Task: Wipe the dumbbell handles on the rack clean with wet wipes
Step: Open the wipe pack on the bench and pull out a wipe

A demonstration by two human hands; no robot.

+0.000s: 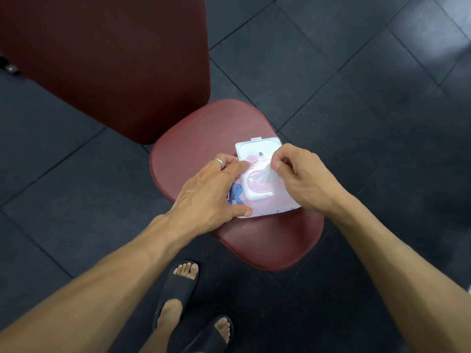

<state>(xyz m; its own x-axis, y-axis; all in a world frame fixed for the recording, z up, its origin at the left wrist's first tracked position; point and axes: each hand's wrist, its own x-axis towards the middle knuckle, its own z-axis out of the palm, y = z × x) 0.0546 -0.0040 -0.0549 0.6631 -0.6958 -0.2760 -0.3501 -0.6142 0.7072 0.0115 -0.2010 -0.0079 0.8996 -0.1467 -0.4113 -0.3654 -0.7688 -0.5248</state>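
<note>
A pink pack of wet wipes (276,201) with a blue cartoon figure lies on the small red seat pad (204,138) of a gym bench. Its white flip lid (257,149) stands open. My left hand (211,192) lies over the pack's left side and holds it down, thumb at the near edge, a ring on one finger. My right hand (303,174) pinches a white wet wipe (266,174) that comes out of the pack's opening. No dumbbells or rack are in view.
The bench's large dark red back pad (107,62) fills the upper left. Dark rubber floor tiles (356,85) lie all around. My two feet in black slides (178,289) stand just in front of the seat pad.
</note>
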